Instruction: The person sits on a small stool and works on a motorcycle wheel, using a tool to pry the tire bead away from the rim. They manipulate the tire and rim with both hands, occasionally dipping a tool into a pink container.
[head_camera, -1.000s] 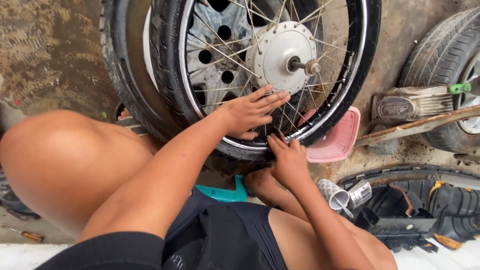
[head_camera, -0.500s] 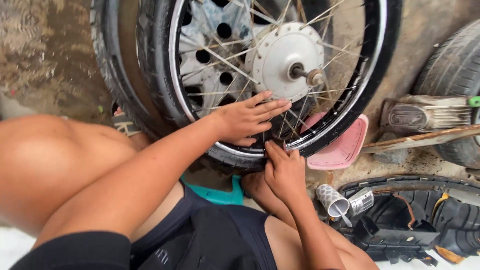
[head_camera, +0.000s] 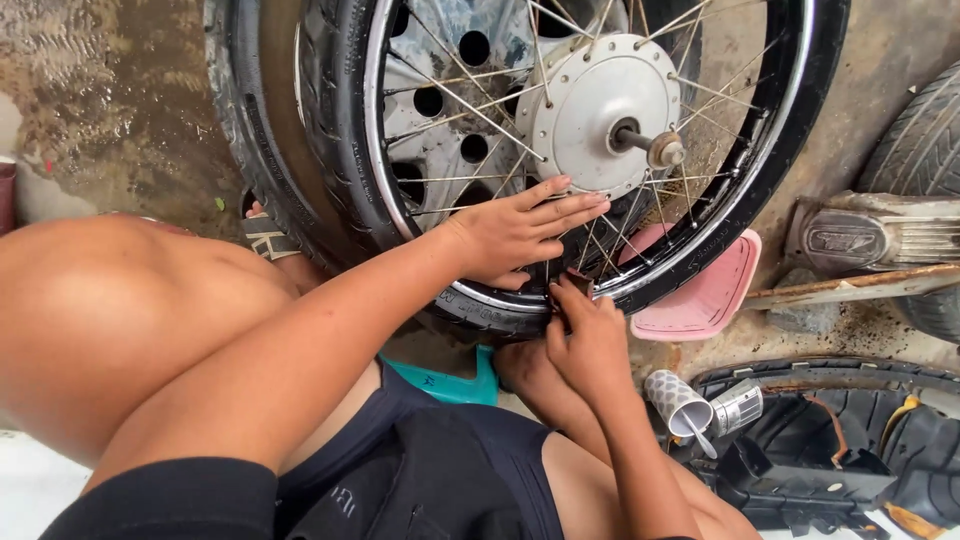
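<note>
A spoked motorcycle wheel (head_camera: 800, 130) with a black tyre and a silver hub (head_camera: 600, 100) stands upright in front of me. My left hand (head_camera: 520, 235) lies flat against the spokes just below the hub, fingers stretched out and holding nothing. My right hand (head_camera: 590, 335) reaches up from below, its fingertips pinched on a small dark part (head_camera: 578, 285) at the inner edge of the rim. What that part is cannot be told. My bare knees frame the wheel, and the left knee fills the left side of the view.
A second tyre (head_camera: 260, 150) leans behind the wheel. A pink plastic tray (head_camera: 710, 295) lies under the rim at right. A grey cup with a stick (head_camera: 680, 400), a loose tyre (head_camera: 860, 410) and a metal engine part (head_camera: 880, 240) lie at right. A teal stool (head_camera: 455, 380) is under me.
My left hand has straightened its fingers flat on the spokes. My right hand stays pinched at the rim. The view has shifted slightly, so the wheel sits further right.
</note>
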